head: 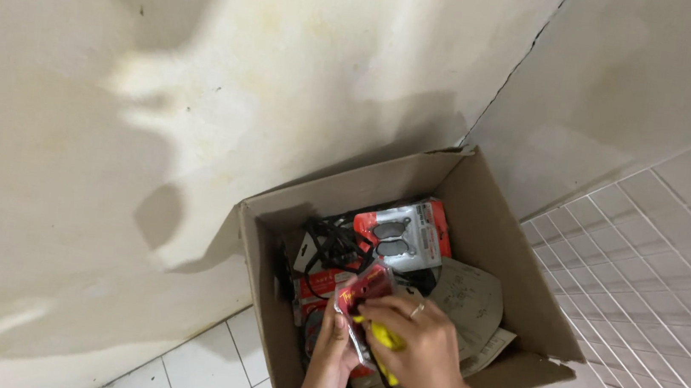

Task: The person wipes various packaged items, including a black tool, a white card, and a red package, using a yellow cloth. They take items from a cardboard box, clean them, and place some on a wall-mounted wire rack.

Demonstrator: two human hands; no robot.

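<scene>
Gripping a red packet (pixel 365 290) over the cardboard box (pixel 496 227), left hand (pixel 328 355) and right hand (pixel 420 343), fingers closed on it

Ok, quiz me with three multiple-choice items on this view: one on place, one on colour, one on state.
1. Where is the cardboard box?
A. on a shelf
B. on the tiled floor by the wall
C. on a chair

2. What colour is the thing under the right hand?
A. yellow
B. blue
C. green

3. How is the box?
A. taped shut
B. open, with packets inside
C. flattened

B: tiles show beside it, the wall behind.
A: a yellow piece shows under the fingers.
B: flaps stand apart, and a red packet lies inside; the left hand holds a red packet too.
</scene>
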